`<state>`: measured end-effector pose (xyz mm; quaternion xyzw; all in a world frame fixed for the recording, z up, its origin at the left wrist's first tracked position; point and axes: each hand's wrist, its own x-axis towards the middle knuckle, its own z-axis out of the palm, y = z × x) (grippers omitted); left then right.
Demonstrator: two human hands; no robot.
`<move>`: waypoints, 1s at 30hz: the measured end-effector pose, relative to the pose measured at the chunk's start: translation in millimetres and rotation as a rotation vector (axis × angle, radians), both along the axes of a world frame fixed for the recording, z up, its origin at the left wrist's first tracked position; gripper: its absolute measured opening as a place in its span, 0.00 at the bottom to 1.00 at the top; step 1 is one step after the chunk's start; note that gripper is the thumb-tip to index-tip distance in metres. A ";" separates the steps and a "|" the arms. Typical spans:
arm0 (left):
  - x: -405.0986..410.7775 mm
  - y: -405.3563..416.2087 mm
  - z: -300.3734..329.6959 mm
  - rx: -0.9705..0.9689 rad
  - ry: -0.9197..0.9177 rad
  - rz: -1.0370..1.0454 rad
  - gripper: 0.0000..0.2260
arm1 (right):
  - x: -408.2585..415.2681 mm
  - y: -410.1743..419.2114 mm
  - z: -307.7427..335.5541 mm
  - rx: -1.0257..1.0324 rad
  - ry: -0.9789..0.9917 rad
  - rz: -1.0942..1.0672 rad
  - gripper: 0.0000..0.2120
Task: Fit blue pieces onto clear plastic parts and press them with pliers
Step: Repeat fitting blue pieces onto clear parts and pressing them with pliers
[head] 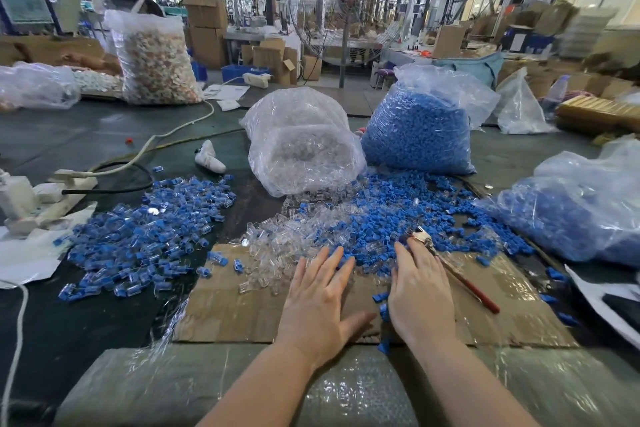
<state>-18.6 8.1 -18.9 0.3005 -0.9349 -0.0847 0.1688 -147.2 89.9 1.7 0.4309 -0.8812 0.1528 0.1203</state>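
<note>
Blue pieces — clear plastic parts — red-handled pliers on brown cardboard.

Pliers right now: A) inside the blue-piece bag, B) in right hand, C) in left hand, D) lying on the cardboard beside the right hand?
D: the pliers lie on the cardboard just right of the right hand, whose fingers are flat; the left hand is also flat and holds nothing.

Pliers lie on the cardboard right of both hands — two bags behind.

White power strip (cable trailing), standing fan, stacked cardboard boxes
</note>
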 end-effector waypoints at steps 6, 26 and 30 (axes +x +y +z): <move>-1.4 5.8 2.8 0.037 -0.113 -0.122 0.48 | -0.5 4.8 3.5 -0.031 -0.018 0.014 0.23; -18.9 3.8 16.2 0.296 0.095 -0.178 0.09 | -0.5 1.1 5.1 -0.077 -0.074 0.073 0.19; -21.9 2.8 14.1 0.267 0.099 -0.123 0.09 | 0.2 -2.5 3.1 -0.107 -0.071 0.063 0.16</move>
